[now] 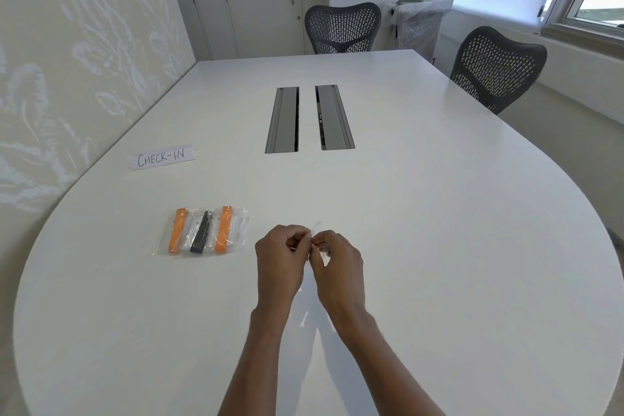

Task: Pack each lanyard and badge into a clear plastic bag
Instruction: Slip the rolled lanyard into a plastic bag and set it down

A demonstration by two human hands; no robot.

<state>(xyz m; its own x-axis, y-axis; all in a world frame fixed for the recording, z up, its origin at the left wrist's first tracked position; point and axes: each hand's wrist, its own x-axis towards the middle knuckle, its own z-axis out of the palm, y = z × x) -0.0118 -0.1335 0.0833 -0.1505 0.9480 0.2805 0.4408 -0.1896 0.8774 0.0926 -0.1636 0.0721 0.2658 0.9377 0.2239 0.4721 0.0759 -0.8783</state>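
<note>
Both hands meet above the white table (439, 246), fingertips pinched together on a clear plastic bag (319, 240). Left hand (282, 257) has fingers curled in, thumb and forefinger nipping the bag's edge. Right hand (337, 263) does the same from the other side, fingers bent tight on the film. Bag is thin, mostly hidden between the hands, a bit of it sticking up above the knuckles; can't tell if anything is inside.

Left of the hands, well apart, packed bags (202, 231) lie flat on the table: two orange lanyards and one dark one show through the plastic. Farther back left, a paper sign (161, 157) reads CHECK-IN. Two grey chairs (342, 29) at the far edge.
</note>
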